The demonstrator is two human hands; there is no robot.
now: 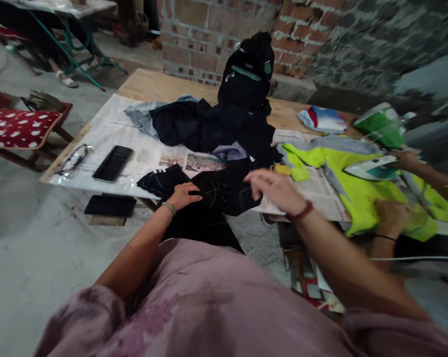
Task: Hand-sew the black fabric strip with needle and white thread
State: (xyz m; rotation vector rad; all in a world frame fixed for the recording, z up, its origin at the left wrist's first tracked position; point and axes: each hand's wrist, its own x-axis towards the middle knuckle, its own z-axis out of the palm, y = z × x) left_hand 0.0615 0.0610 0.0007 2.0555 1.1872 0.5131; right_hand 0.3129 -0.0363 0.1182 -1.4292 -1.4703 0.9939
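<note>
A black garment [224, 191] with loose white threads and white stripes at one end lies along the front edge of the table. My left hand [184, 196] is on its near edge, fingers bent over the cloth and thumb stretched along it. Above the right part of this garment, my right hand [274, 187] is raised and a little blurred, its fingers curled together in a pinch. Whatever may be between those fingertips is too small to make out. Close beyond that hand sits a small yellow object [282, 170].
A dark cloth pile [209, 124] and a black backpack [246, 74] stand behind. Left are a black phone [113, 163], glasses [74, 158] and another dark phone-like slab [110, 206]. At right, a co-worker's hands work an iron [372, 167] on a neon-yellow garment [335, 153].
</note>
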